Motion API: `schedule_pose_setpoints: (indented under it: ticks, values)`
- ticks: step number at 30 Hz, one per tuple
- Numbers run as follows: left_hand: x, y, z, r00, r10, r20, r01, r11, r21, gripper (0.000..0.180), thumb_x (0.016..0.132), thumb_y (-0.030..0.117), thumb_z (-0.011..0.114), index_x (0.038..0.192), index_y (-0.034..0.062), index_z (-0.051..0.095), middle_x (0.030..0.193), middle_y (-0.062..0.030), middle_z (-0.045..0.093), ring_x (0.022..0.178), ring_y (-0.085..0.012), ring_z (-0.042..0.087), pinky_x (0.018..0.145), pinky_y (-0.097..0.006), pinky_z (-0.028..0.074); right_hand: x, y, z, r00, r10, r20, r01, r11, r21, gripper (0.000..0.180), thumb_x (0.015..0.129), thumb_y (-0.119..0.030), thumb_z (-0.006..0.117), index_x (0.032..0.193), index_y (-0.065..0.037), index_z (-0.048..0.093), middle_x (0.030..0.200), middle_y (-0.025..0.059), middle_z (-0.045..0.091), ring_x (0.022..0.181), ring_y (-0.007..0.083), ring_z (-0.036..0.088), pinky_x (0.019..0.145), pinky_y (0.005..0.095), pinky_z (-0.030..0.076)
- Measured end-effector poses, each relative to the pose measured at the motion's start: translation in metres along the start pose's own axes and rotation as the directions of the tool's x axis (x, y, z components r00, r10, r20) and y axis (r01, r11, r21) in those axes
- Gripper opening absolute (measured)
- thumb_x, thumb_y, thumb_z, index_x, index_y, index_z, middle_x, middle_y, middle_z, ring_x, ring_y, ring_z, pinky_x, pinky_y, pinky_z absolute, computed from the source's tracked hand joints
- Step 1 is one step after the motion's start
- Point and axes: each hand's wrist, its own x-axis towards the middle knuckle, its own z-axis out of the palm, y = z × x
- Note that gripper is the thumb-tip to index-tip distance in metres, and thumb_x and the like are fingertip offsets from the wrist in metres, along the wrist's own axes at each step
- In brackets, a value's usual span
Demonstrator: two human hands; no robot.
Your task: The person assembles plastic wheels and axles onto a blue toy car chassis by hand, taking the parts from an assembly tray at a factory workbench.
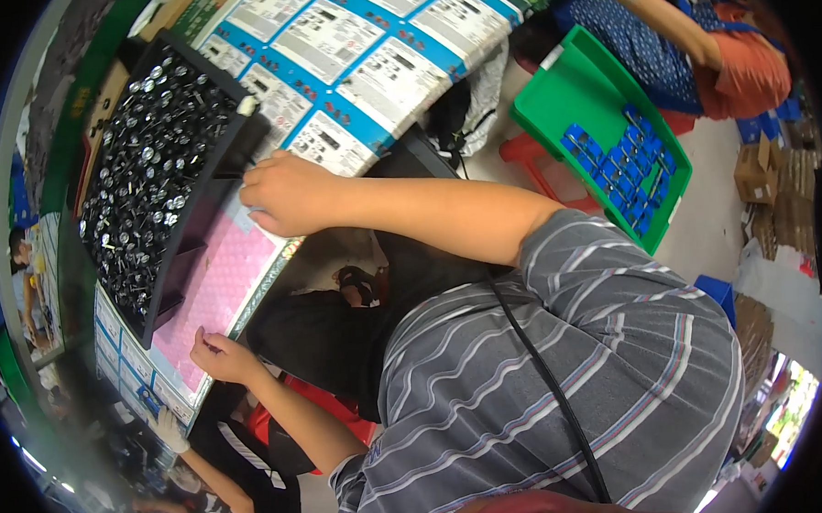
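Hands first: the right hand (284, 193) lies knuckles up at the near corner of the black tray (150, 167), fingers curled down against the pink dotted mat (220, 283). Its palm is hidden, so I cannot tell whether it holds anything. The left hand (218, 352) sits lower, at the mat's near edge, with thumb and fingertips drawn narrow as if pinching. Anything between them is too small to make out.

The tray stands tilted over the far part of the mat and is heaped with small silver-capped metal parts (140, 140). Both rest on a counter (357, 66) covered with blue-and-white printed sheets.

Judging from this, the step in hand looks like drawing parts from the tray and setting them on the mat, with the right hand at the supply and the left at the placing spot. The next move likely calls for a fine pinch on a single part out of the tangle, without dragging its neighbours over the tray's lip, and then a steady set-down on the mat.

Well apart to the right, a green bin (598, 129) holds blue pieces (622, 160) beside a co-worker's arm (666, 16). Another person's gloved hand (166, 428) shows below the counter's edge.
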Motion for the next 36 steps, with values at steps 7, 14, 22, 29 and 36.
schedule_pose_setpoints:
  ticks: [7,14,22,29,36]
  values:
    - [-0.005,0.002,-0.004,0.992,0.083,0.094,-0.086,0.996,0.033,0.026,0.093,0.009,0.052,0.107,-0.004,0.069,0.095,-0.0196,0.062,0.088,-0.0354,0.06,0.08,-0.043,0.048,-0.046,0.016,-0.035,0.998,-0.065,-0.012,0.065,0.998,0.003,0.017,0.081,-0.02,0.068,0.09,-0.007,0.062,0.088,0.0087,0.059,0.091,0.0295,0.059,0.082,0.0424,0.046]
    - [-0.007,0.005,-0.006,0.994,0.021,0.108,-0.027,0.998,0.054,0.028,0.091,0.007,0.05,0.11,-0.0041,0.067,0.097,-0.0201,0.062,0.091,-0.0368,0.06,0.083,-0.044,0.048,-0.109,0.089,-0.164,0.985,0.053,-0.167,-0.099,0.955,-0.281,0.019,0.081,-0.016,0.072,0.094,-0.002,0.069,0.109,0.0138,0.069,0.101,0.0353,0.064,0.089,0.0449,0.05]
    - [-0.006,0.004,-0.004,0.996,-0.042,0.082,0.035,0.996,0.086,0.027,0.089,0.005,0.05,0.11,0.0005,0.066,0.099,-0.0186,0.062,0.093,-0.0365,0.06,0.083,-0.043,0.048,-0.098,0.258,-0.391,0.949,0.132,-0.287,-0.307,0.601,-0.738,0.071,0.078,-0.022,0.078,0.14,-0.006,0.049,0.135,0.022,0.057,0.125,0.0395,0.053,0.108,0.0429,0.04]
    - [-0.026,0.079,-0.008,0.895,-0.194,0.402,0.368,0.83,-0.42,0.016,0.094,0.012,0.064,0.104,0.001,0.067,0.088,-0.0043,0.067,0.078,-0.0111,0.059,0.072,-0.026,0.049,-0.103,0.236,-0.343,0.727,0.616,-0.303,-0.685,0.68,-0.26,0.06,0.076,-0.023,0.084,0.124,0.003,0.062,0.111,0.0165,0.068,0.094,0.0269,0.066,0.085,0.0361,0.052]
    - [-0.037,0.21,-0.005,0.68,0.173,0.712,0.733,-0.135,-0.667,0.051,0.094,0.019,0.068,0.137,0.0008,0.047,0.099,-0.0067,0.063,0.074,-0.0087,0.06,0.061,-0.021,0.045,-0.031,-0.03,-0.152,0.959,0.16,0.235,-0.226,0.931,0.287,0.062,0.067,-0.032,0.091,0.115,-0.001,0.066,0.105,0.0142,0.069,0.095,0.0246,0.067,0.086,0.0341,0.052]
